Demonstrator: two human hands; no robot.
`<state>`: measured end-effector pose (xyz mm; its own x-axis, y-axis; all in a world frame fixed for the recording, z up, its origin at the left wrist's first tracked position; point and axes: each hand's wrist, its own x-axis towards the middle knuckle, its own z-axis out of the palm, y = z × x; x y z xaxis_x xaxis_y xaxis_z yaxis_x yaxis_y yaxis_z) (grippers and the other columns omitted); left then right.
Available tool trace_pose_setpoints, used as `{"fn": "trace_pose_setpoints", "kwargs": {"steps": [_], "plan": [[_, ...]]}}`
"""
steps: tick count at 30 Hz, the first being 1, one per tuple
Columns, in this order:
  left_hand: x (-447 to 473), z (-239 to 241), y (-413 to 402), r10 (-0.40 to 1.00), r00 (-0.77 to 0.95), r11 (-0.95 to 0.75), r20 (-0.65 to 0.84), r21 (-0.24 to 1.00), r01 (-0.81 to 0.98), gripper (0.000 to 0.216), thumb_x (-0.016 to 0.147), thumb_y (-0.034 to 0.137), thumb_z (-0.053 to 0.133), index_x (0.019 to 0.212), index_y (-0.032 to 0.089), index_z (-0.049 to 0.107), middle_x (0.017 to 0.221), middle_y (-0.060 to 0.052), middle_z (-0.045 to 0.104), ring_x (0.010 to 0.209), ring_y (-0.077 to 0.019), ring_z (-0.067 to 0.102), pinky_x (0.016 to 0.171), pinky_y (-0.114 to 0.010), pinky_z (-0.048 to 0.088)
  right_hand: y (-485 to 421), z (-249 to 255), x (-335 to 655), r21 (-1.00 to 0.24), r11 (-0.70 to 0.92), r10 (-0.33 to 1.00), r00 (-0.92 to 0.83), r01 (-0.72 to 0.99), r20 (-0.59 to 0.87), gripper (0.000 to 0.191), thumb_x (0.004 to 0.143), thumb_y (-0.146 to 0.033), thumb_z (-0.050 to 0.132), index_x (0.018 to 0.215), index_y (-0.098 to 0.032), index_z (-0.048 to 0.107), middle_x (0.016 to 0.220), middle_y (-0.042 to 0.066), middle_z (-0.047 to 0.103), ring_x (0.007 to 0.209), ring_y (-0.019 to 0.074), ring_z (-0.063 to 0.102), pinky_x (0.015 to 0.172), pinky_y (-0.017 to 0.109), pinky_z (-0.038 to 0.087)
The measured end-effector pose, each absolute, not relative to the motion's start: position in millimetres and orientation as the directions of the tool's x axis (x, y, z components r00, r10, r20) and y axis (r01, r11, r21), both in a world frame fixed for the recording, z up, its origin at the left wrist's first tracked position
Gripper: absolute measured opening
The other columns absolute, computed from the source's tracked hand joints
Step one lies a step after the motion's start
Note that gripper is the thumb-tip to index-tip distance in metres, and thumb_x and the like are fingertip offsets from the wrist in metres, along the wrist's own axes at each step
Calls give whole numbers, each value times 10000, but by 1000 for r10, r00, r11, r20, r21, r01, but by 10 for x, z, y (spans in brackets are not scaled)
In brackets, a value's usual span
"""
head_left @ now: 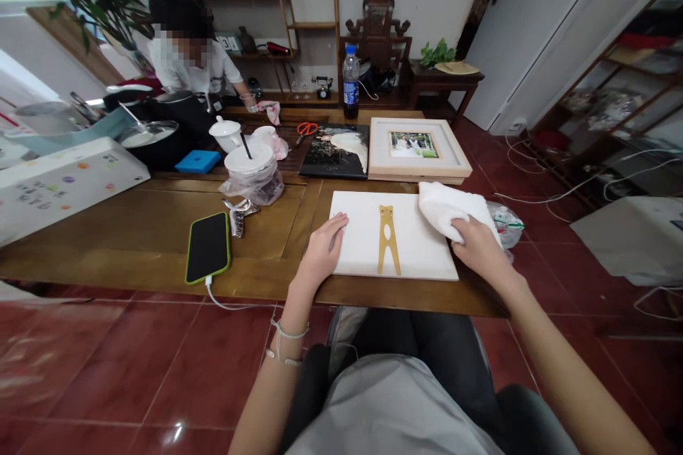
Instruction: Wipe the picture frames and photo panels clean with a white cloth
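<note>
A flat white board point(352, 234) lies near the front edge of the wooden table. In its middle rests a thin gold-coloured piece point(388, 227) with two spread legs and an oval hole; its kind I cannot tell. My left hand point(323, 249) lies with extended fingers on the board's left edge, holding nothing. On the other side, my right hand point(474, 245) grips the near edge of a folded white cloth point(442, 202). The cloth covers the board's upper right corner and reaches past it to the right. Part of my right fingers is hidden by the cloth.
Behind the board are a wood-framed photo point(378, 142), a dark picture panel point(328, 156) and orange-handled scissors point(306, 129). A cola bottle point(351, 82) stands farther back. Leftward are a charging phone point(208, 247), a bagged cup point(250, 163) and a white box point(64, 185). A person point(186, 64) sits across.
</note>
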<state>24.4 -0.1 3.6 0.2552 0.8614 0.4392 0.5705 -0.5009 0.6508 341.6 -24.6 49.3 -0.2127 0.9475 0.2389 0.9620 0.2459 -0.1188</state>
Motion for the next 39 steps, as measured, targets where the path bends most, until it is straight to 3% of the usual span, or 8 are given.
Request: {"fn": "trace_pose_setpoints", "kwargs": {"steps": [4,9,13,18,25,32,35,39], "plan": [[244,35,1,865,254,-495,433,656,569,311,894,142,428,1135,128,623,1243,-126,618,1218,-217,536,1073,-420,404,-13,404,3213,-117,300,934,-267,947,236,474,626,-10,436,1048,-111,626,1318,191,523,1324,322,356,1068,518,293],[252,42,2,871,245,-484,426,659,576,306,889,134,439,1129,127,628,1235,-124,624,1211,-212,542,1074,-411,406,65,445,3027,-75,352,919,-330,933,216,475,659,-30,432,1079,-123,634,1334,159,526,1340,333,324,1055,585,266],[256,37,6,867,243,-490,434,658,573,306,885,127,444,1130,123,627,1231,-125,626,1210,-207,543,1077,-399,404,-89,471,2930,-75,464,870,-439,882,224,430,618,-22,450,959,-156,675,1398,96,475,1357,333,291,1073,606,223],[257,19,9,866,241,-492,439,656,573,304,890,133,443,1133,122,626,1236,-128,622,1207,-205,546,1077,-399,404,-576,525,2925,-177,572,818,-543,801,190,351,561,10,423,744,-179,654,1408,55,463,1379,305,249,1096,610,185],[259,26,6,864,245,-495,439,653,573,297,893,145,442,1124,141,629,1227,-115,630,1206,-212,546,1076,-414,406,-1169,845,3081,-392,584,779,-627,711,24,332,557,17,386,697,-201,595,1384,32,495,1374,235,278,1132,543,200],[248,27,4,864,253,-496,435,656,569,301,899,157,434,1131,151,625,1238,-109,624,1215,-207,538,1079,-417,400,-877,813,3303,-511,457,813,-575,728,-92,377,627,-51,411,884,-216,632,1447,27,407,1379,251,256,1106,516,274],[247,29,1,865,255,-497,433,660,564,303,902,163,427,1131,149,625,1244,-114,620,1219,-208,535,1080,-418,399,-566,711,3277,-492,421,866,-499,762,-32,382,661,-82,411,946,-217,626,1422,38,445,1377,262,260,1084,516,307],[242,33,-1,863,258,-499,434,659,562,301,903,170,423,1127,171,625,1243,-100,622,1216,-211,537,1071,-432,407,-108,600,3132,-404,421,902,-422,812,91,409,685,-93,413,1020,-202,621,1366,78,513,1355,256,316,1097,531,261]]}}
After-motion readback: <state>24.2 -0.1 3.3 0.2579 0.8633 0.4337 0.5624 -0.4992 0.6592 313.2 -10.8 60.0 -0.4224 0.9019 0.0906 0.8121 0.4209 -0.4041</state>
